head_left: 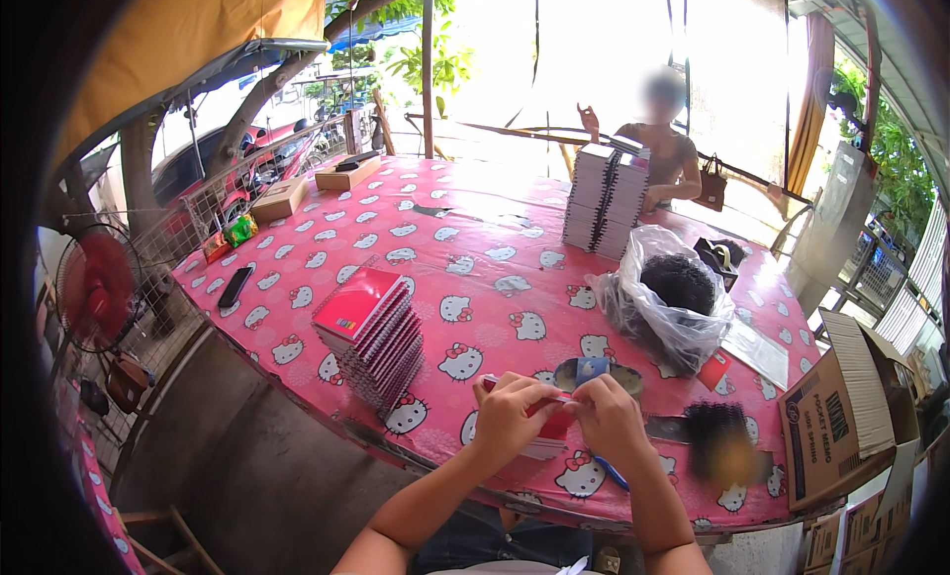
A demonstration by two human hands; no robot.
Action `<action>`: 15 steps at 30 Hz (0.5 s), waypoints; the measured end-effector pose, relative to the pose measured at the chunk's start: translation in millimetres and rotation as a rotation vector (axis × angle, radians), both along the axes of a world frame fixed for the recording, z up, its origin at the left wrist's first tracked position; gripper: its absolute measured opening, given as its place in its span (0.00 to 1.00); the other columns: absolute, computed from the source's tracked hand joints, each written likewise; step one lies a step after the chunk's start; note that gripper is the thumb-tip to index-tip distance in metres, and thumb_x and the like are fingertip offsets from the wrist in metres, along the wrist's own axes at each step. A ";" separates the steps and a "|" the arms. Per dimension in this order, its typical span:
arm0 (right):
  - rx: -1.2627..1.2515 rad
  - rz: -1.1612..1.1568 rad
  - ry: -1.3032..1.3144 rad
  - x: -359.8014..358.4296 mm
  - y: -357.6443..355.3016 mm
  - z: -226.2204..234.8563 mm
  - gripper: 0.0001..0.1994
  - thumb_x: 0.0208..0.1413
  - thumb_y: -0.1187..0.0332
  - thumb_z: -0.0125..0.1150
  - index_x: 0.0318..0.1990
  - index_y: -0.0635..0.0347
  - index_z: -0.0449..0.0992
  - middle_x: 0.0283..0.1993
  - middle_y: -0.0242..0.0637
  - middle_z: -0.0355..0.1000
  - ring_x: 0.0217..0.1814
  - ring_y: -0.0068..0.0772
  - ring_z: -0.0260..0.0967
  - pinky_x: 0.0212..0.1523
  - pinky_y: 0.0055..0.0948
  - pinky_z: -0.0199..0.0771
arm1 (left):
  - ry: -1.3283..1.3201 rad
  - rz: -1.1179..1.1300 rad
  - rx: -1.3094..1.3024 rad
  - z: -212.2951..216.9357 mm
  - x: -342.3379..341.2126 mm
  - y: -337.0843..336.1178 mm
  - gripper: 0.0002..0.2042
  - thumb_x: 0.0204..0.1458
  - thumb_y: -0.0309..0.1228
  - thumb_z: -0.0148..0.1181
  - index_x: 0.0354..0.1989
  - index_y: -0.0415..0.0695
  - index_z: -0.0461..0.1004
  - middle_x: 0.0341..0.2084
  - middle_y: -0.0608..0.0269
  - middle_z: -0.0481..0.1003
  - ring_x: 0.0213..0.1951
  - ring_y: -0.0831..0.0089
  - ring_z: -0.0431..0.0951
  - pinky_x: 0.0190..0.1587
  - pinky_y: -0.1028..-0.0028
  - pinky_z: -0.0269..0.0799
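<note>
Near the table's front edge, my left hand (513, 414) grips a thin red-covered notebook (546, 434). My right hand (609, 415) has its fingers pinched on the same notebook's upper edge, close to my left fingertips. The fingers hide much of the notebook, so its binding cannot be made out. Beside my right wrist lies a tool with a blue handle (612, 473), partly covered by the arm. Just beyond my hands sits a roundish grey thing with a blue band (594, 374). A stack of red spiral notebooks (364, 313) stands to the left.
Black spiral coils (717, 431) lie to the right, near an open cardboard box (836, 417). A clear plastic bag (643, 288) holds something black. Tall notebook stacks (599, 199) stand before a person (673, 159) across the table. A phone (235, 287) lies far left.
</note>
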State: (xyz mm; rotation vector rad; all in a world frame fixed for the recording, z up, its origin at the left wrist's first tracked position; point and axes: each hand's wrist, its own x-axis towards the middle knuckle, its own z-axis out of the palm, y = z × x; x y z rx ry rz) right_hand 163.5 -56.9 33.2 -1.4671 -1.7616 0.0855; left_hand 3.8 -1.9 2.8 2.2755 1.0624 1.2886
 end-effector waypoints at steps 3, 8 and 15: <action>0.085 -0.031 -0.039 -4.1 0.4 -6.0 0.06 0.49 0.70 0.62 0.27 0.61 0.71 0.26 0.42 0.68 0.32 0.47 0.70 0.31 0.42 0.69 | -0.012 -0.015 0.018 0.7 0.8 -1.5 0.07 0.42 0.34 0.69 0.31 0.54 0.82 0.29 0.74 0.79 0.40 0.78 0.74 0.49 0.65 0.51; -0.036 0.104 -0.068 38.6 27.9 -5.4 0.02 0.48 0.74 0.60 0.29 0.63 0.75 0.32 0.45 0.73 0.34 0.45 0.73 0.37 0.39 0.72 | -0.031 -0.045 0.038 1.2 -13.5 -4.5 0.07 0.41 0.34 0.69 0.31 0.53 0.82 0.29 0.73 0.79 0.37 0.78 0.75 0.47 0.69 0.52; -0.365 0.021 -0.373 125.1 58.3 -82.8 0.19 0.44 0.60 0.64 0.41 0.62 0.72 0.39 0.48 0.73 0.42 0.53 0.72 0.42 0.45 0.72 | -0.075 -0.066 0.097 2.2 -4.5 2.1 0.11 0.39 0.33 0.71 0.32 0.48 0.80 0.28 0.66 0.78 0.38 0.69 0.75 0.47 0.66 0.59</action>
